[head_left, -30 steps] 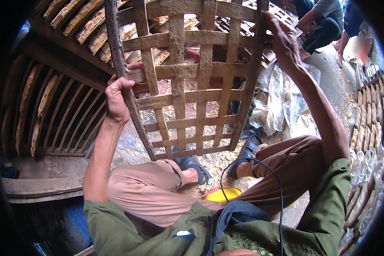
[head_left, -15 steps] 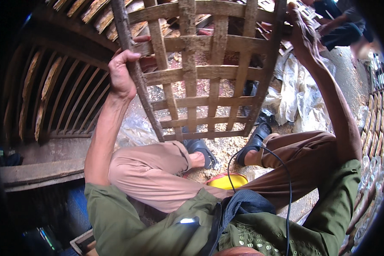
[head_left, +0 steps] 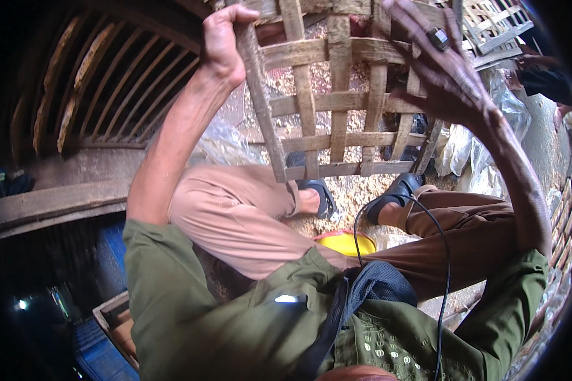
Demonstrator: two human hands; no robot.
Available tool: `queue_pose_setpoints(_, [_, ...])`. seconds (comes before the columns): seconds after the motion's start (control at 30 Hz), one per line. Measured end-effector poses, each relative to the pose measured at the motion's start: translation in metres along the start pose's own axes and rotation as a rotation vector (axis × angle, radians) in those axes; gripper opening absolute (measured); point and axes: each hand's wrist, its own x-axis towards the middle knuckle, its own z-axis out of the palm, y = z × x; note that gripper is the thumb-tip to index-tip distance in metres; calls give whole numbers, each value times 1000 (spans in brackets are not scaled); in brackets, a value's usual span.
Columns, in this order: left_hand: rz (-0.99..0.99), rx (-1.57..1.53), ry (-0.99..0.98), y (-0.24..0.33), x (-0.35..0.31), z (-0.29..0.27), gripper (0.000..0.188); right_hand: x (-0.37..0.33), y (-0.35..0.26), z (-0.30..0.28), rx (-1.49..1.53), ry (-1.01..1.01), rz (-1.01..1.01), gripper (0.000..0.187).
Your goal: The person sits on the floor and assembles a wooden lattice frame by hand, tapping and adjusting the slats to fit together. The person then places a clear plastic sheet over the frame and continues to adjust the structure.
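Note:
A woven bamboo rack (head_left: 339, 101) with a stick frame stands tilted in front of me, its lower end between my feet. My left hand (head_left: 222, 46) is closed around its left rail near the top, the thumb over the wood. On the other side my right hand (head_left: 443, 73), wearing a ring, is spread over the upper right of the lattice. Its fingers are stretched apart and slightly smeared by motion; whether the palm touches the slats I cannot tell. The upper end of the rack runs out of view.
Slatted racks (head_left: 108, 82) stand at the left above a wooden beam (head_left: 57, 203). Crumbs cover the floor near my sandals (head_left: 397, 195) and a yellow container (head_left: 346, 242). Crumpled clear plastic (head_left: 483, 159) lies at the right. Another person's dark-clothed limb shows at far right, beside other lattice racks (head_left: 499, 28).
My right hand has left the rack's right rail and opened out over the lattice. My left hand keeps its hold. The whole view has shifted, with the rack now higher and further right.

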Motion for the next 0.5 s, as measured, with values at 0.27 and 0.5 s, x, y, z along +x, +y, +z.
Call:
queue_pose_setpoints(0.27, [-85,-216,-176,-15,20,33,40,-6,-37,4,150,-141,-108,94])
queue_pose_setpoints(0.5, [-61,-162,-118,-4,17,23,38,1,-50,11,222,-245,-227,100])
